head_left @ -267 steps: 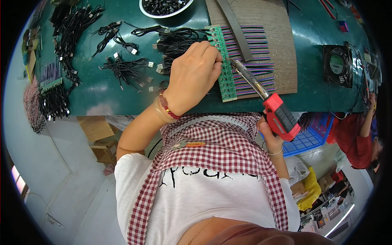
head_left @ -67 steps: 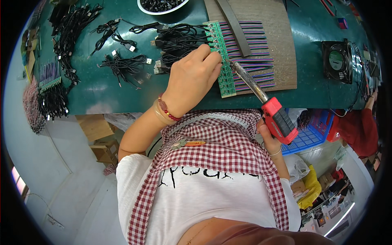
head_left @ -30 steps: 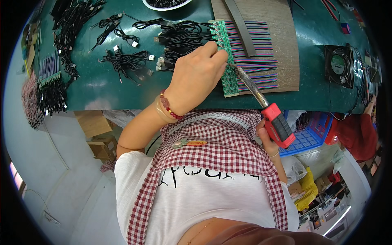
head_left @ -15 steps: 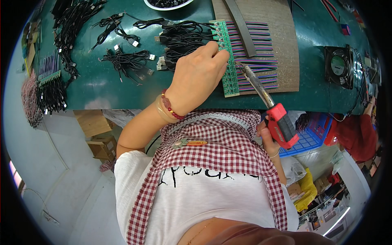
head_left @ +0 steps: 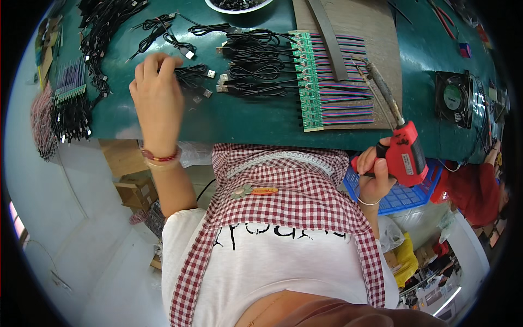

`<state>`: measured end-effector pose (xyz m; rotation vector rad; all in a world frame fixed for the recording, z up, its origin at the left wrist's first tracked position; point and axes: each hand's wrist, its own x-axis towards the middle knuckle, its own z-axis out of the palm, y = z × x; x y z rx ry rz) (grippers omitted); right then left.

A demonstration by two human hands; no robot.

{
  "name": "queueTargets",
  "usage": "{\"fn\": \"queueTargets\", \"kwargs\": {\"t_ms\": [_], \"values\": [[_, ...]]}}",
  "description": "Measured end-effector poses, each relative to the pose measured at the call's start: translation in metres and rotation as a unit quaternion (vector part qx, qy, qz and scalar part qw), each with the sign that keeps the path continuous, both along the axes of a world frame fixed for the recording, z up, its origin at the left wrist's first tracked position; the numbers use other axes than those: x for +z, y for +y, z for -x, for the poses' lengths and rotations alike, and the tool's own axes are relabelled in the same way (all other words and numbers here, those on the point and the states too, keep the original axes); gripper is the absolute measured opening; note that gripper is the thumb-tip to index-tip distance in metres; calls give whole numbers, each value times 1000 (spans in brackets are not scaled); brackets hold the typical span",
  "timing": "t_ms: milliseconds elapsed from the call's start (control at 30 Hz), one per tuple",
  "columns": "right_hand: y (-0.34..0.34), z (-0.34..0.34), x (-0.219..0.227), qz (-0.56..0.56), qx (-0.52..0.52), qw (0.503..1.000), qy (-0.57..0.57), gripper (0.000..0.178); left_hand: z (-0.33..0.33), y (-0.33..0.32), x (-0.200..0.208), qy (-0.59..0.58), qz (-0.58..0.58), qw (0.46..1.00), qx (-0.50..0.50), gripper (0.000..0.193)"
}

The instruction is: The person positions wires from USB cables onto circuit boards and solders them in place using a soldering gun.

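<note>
My left hand (head_left: 158, 101) is curled over a pile of black USB cables (head_left: 192, 76) on the left of the table, fingers closed on a cable, their tips mostly hidden. My right hand (head_left: 377, 175) grips a red and black soldering gun (head_left: 408, 155) at the table's front edge, its hot tip raised over the coloured wires (head_left: 347, 101). Those wires run rightward from a strip of green circuit boards (head_left: 309, 82). Along the strip's left side, several coiled USB cables (head_left: 256, 60) join the upper boards; the lower boards have none on that side.
A dark flat bar (head_left: 329, 41) lies across the wires on a brown board (head_left: 376, 27). A white-rimmed bowl (head_left: 239, 10) stands at the back. More cables (head_left: 98, 38) lie far left. A black fan (head_left: 453, 98) stands right, above a blue crate (head_left: 400, 199). Another person's red sleeve (head_left: 474, 188) shows.
My left hand has gone from the circuit boards leftward to the loose USB cables. My right hand has drawn the soldering gun right, lifting its tip away from the boards.
</note>
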<state>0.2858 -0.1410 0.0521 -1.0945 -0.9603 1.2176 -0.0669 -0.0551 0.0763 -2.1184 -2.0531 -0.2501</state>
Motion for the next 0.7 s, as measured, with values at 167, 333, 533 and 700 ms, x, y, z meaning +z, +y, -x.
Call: {"fn": "queueTargets", "kwargs": {"t_ms": [167,333,533,700], "values": [[11,-2,4,-10,14,997,69,38,38,-6,-8,-84,135,986,-45,23],[11,-1,7,-29,-5,998,60,38,41,-3,5,-74,5,991,-115,17],[22,17,23,-33,36,994,96,37,-19,-10,16,-735,146,652,-117,25],[41,65,41,-2,26,999,41,43,-100,-14,-7,-965,113,213,-106,20]]}}
